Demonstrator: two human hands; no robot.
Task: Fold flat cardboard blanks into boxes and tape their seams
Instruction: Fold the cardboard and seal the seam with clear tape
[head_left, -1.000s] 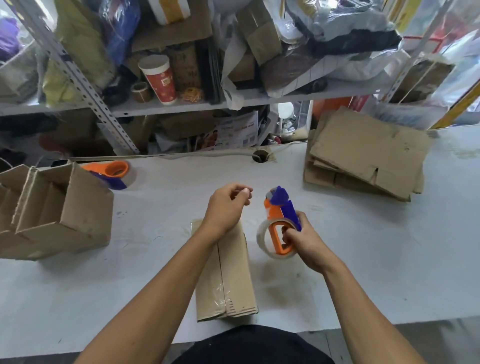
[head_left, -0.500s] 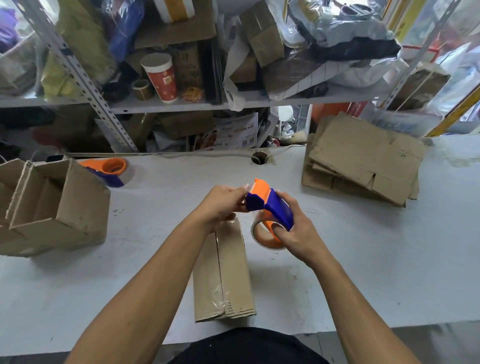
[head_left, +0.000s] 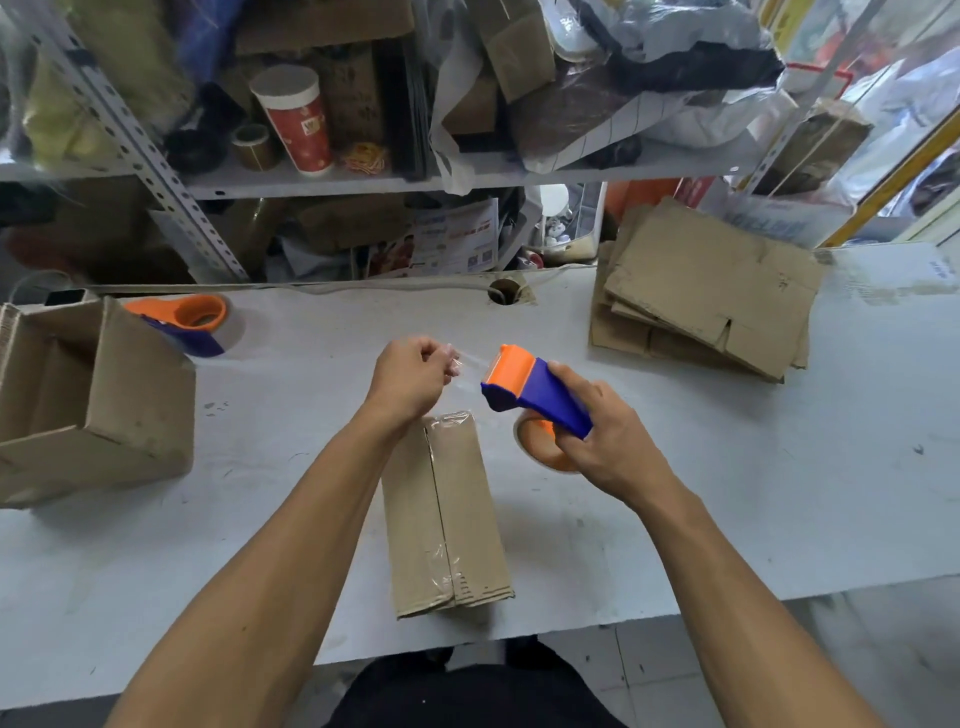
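The left hand (head_left: 410, 376) has its grip closed to a pinch, fingertips curled round the free end of a clear strip of tape (head_left: 467, 366) that runs across to the mouth of the orange and blue plastic tape dispenser (head_left: 535, 397). The right hand (head_left: 605, 441) has its grip wrapped round the blue handle of that dispenser, with the tape roll showing beneath the fingers; both hands hover above the counter (head_left: 727, 493), just past the far end of the narrow brown cardboard box (head_left: 444, 512). That box lies on its side near the front edge of the counter, its long centre seam already covered with glossy tape, with a further patch at the far end. As far as one can judge, this box is almost finished and the strip now being drawn out is meant for a remaining seam. Toward the left edge stands an open folded brown cardboard box (head_left: 98, 400), with a second orange and blue tape dispenser (head_left: 187, 322) behind it. Near the back right corner lies a stack of flat brown cardboard blanks (head_left: 711, 291), so much folding appears left to do.
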